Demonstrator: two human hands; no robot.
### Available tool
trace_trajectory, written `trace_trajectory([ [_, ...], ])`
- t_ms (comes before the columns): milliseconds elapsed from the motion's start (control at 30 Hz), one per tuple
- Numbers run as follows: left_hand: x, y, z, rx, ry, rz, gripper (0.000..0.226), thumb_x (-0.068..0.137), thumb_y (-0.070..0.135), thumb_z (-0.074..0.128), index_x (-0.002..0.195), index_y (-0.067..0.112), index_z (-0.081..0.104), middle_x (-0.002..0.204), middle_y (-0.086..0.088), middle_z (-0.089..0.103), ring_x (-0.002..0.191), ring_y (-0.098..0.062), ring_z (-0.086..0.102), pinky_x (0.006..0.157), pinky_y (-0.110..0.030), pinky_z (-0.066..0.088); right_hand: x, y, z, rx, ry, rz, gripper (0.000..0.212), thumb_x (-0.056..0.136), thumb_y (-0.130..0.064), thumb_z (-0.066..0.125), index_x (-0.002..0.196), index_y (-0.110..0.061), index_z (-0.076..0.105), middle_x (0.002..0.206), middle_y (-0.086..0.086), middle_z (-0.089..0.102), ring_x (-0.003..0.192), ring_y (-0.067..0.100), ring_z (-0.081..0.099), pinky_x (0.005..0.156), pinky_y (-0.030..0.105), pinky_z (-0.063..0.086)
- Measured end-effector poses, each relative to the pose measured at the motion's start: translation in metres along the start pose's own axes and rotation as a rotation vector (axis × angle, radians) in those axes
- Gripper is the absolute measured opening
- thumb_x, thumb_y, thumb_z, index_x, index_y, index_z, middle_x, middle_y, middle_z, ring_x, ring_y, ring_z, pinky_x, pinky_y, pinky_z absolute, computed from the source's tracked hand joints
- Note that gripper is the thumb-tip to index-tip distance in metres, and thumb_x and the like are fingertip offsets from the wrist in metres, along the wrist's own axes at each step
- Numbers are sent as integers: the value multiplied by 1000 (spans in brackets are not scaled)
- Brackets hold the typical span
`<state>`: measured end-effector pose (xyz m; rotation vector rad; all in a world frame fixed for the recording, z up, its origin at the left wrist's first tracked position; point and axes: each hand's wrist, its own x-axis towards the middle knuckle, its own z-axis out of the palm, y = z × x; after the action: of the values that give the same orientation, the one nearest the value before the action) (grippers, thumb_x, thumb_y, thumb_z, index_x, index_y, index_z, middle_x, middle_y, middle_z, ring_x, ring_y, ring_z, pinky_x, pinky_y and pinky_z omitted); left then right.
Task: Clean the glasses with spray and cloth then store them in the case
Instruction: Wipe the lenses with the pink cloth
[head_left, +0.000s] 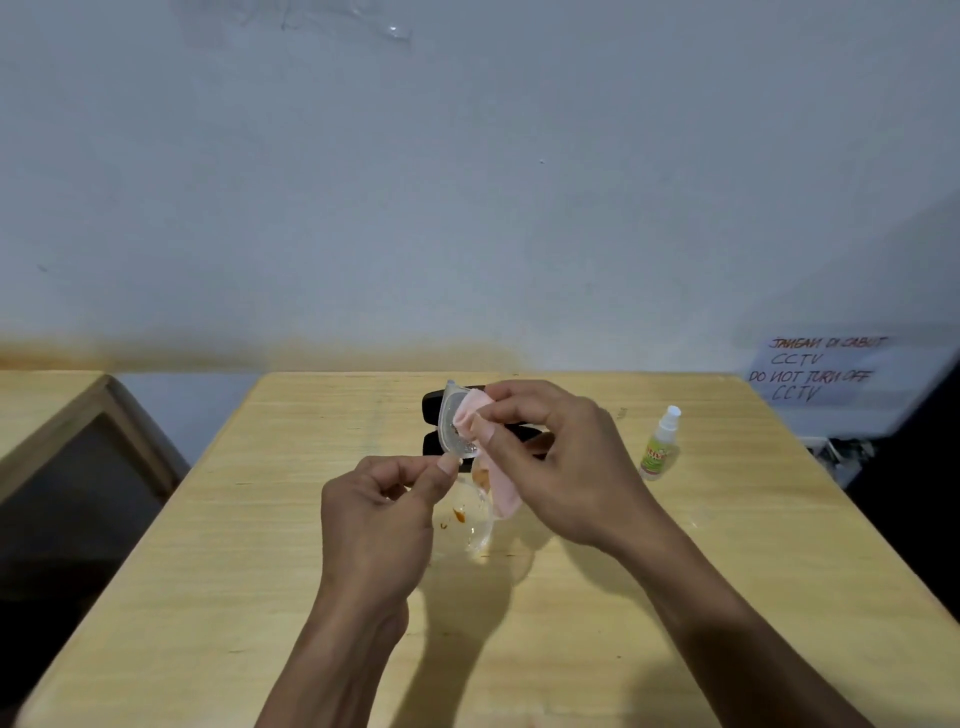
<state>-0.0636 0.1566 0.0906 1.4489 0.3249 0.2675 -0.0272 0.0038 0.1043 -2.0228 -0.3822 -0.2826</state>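
Clear plastic glasses (457, 441): I see them held up above the middle of the table, turned on end, one lens high and the other (475, 525) hanging low with orange-brown smears on it.
Left hand (379, 514): I see it just below and left of the upper lens, fingers curled in, thumb and forefinger pinched on the frame near the bridge.
Right hand (550, 462): it sits to the right of the glasses, touching them through the cloth; thumb and fingers are closed on the cloth, pressing it against the upper lens.
Cloth (491, 467): pale pink, bunched over the upper lens at the top, its loose end trailing down beside the lower lens.
Case (434, 426): black, lying on the table right behind the glasses and hands, mostly hidden by them; I think it lies open, but I cannot tell for sure.
Spray bottle (661, 444): small, white cap, green and yellow label, standing upright on the table well to the right of my right hand, untouched.
Table (260, 545): light wood, against a pale wall.
Paper note (821, 371): handwritten, far right, behind the bottle.
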Motion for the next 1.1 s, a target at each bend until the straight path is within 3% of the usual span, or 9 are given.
trace_trajectory([
  [67,-2,1,0,2,-9,-6,13,77,12,79,69,3,73,97,-19,70,77,-17,63,68,-26,48,-5,9,3,32,20,-27,11,92,-33,71,98,-33,80,117,-15,68,105,3,67,80,20,54],
  [200,-5,2,1,8,-31,-20,12,77,12,79,69,4,74,97,-17,72,77,-16,66,66,-23,48,-10,17,8,153,112,-42,8,88,-25,78,96,-28,79,103,-11,75,93,10,72,68,17,50],
  [333,-6,1,2,20,-49,-21,12,76,12,79,72,3,74,97,-19,71,74,-16,65,65,-24,48,-10,20,10,235,180,-26,18,87,-23,79,104,-26,73,100,-7,76,92,13,72,66,27,57],
  [500,-6,0,1,10,-86,-42,13,76,14,79,75,2,75,96,-21,72,76,-17,65,66,-25,48,-13,25,13,141,201,-162,14,92,-25,73,103,-21,80,111,-9,76,105,13,71,70,25,56],
  [700,-9,0,1,28,-97,-44,9,77,12,79,72,4,75,90,-17,74,73,-14,67,64,-25,48,-16,23,12,362,132,1,13,90,-20,74,99,-15,81,99,-5,80,95,11,75,78,29,59],
  [833,-9,-1,3,50,-82,-23,11,76,9,79,66,8,75,90,-17,73,78,-21,67,71,-29,49,-17,12,10,582,134,216,26,81,-17,82,101,-9,68,81,7,79,70,16,75,62,24,56],
  [933,-9,-2,3,54,-78,-21,11,76,8,79,65,8,75,91,-16,73,78,-21,67,70,-28,48,-19,6,9,676,147,329,36,78,-17,84,103,-8,59,80,18,78,61,20,74,54,26,56],
  [1033,-9,-2,4,64,-87,-17,10,76,9,79,67,7,76,91,-15,73,79,-21,68,68,-26,48,-19,9,12,678,173,305,21,82,-15,81,95,-5,68,83,13,80,64,17,74,55,22,56],
  [1100,-9,-2,4,70,-90,-16,9,77,9,79,68,7,76,91,-15,73,78,-20,69,68,-26,48,-20,14,15,604,192,228,14,84,-16,80,96,-10,76,88,4,81,78,14,77,65,22,58],
])
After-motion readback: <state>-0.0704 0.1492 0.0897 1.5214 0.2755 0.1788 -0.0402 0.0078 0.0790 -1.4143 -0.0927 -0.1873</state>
